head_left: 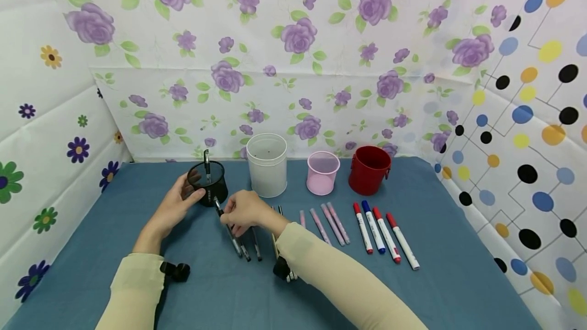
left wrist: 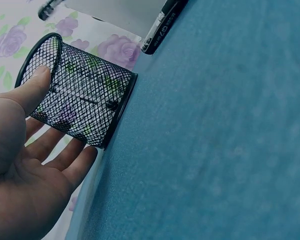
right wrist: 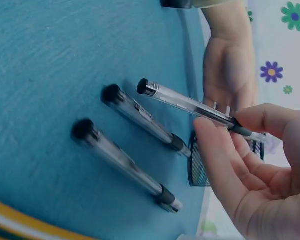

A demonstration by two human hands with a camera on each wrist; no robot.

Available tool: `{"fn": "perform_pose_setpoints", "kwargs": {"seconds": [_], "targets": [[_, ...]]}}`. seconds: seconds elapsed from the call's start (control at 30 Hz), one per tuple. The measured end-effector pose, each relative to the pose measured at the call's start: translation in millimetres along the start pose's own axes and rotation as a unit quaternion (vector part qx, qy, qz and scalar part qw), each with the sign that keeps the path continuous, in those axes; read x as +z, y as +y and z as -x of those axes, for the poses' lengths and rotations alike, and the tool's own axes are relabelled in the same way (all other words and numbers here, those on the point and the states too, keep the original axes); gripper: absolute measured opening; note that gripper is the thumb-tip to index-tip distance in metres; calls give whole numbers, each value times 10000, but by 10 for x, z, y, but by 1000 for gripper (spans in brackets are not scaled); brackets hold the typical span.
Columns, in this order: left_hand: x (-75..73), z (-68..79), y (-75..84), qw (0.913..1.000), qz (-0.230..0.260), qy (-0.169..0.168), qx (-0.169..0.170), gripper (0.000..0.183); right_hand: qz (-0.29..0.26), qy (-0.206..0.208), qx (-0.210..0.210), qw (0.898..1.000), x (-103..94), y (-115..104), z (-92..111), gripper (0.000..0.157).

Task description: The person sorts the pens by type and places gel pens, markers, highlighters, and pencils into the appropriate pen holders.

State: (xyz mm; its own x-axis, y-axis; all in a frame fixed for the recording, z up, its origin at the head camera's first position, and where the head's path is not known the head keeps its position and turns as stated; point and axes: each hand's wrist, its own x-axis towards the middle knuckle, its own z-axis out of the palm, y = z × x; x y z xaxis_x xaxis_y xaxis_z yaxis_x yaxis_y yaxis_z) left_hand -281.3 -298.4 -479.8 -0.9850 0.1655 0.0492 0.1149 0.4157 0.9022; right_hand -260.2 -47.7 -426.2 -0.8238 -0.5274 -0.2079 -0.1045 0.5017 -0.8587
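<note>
A black mesh pen cup stands at the back left with one pen upright in it. My left hand holds the cup from its left side; in the left wrist view the thumb lies against the mesh near the rim and the fingers reach round the other side. Just in front of the cup, my right hand pinches a clear-barrelled pen between thumb and fingers, its tip end toward the cup. Two similar pens, one nearer and one beside it, lie on the blue cloth.
Right of the mesh cup stand a white bin, a pink cup and a red bucket. Several pink pens and several red and blue markers lie before them. More pens lie partly hidden under my right forearm.
</note>
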Motion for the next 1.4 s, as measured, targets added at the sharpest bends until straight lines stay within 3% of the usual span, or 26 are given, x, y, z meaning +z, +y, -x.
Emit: {"fn": "perform_pose_setpoints", "kwargs": {"seconds": [0.27,0.77,0.97,1.2,1.4], "targets": [[-4,8,5,10000,-20,30,16,89,-432,195,-637,9968,-148,17,-22,5],[7,-2,22,9999,-21,53,-105,90,-257,1414,-1508,9781,-411,-116,-55,10],[7,-19,10,9999,-19,48,-109,89,16,1674,-1772,9698,-510,-167,-61,11],[-2,-22,-17,9999,-24,10,-111,87,787,2119,-2063,9520,-646,-277,-124,13],[-6,-26,-32,10000,-48,8,-73,86,935,2401,-2234,9401,-702,-406,-208,18]]}}
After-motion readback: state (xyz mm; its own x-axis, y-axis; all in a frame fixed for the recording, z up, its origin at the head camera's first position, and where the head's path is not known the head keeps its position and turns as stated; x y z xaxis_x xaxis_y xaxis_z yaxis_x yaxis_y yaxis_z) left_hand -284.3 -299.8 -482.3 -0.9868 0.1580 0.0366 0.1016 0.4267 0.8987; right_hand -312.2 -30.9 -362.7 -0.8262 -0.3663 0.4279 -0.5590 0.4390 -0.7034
